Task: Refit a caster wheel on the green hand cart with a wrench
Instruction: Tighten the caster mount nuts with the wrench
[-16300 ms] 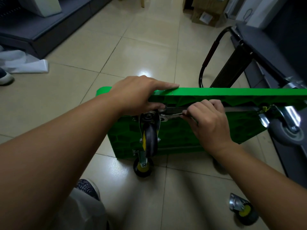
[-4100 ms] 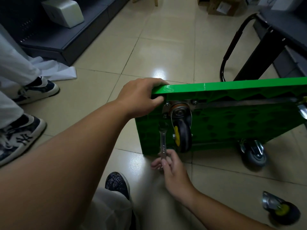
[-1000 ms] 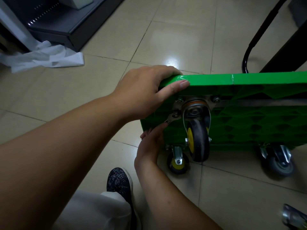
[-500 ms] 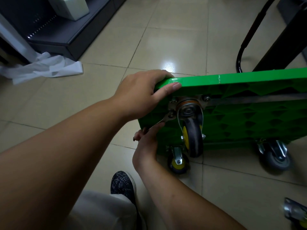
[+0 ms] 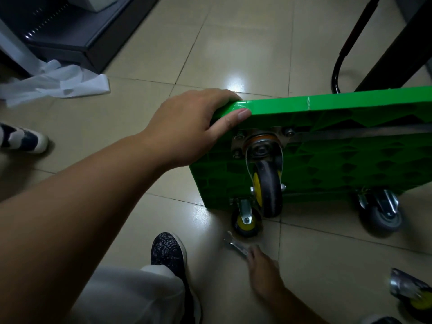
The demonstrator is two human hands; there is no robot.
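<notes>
The green hand cart (image 5: 350,164) stands on its side edge on the tiled floor, underside facing me. My left hand (image 5: 194,127) grips its top left corner, thumb along the green edge. A black caster wheel (image 5: 268,185) with a yellow hub hangs from a metal plate bolted near that corner. My right hand (image 5: 264,270) is low over the floor and holds the metal wrench (image 5: 235,244) by its handle, blurred; the open jaw points up-left, clear of the cart.
Another yellow-hub caster (image 5: 245,220) and a grey caster (image 5: 381,211) sit along the cart's lower edge. A loose caster (image 5: 411,295) lies on the floor at bottom right. My dark shoe (image 5: 168,251) is below; someone's shoe (image 5: 21,139) and white plastic (image 5: 58,83) lie at left.
My right hand has pulled the wrench off the caster plate's bolt and dropped to the floor below the cart. My left hand keeps its grip on the corner.
</notes>
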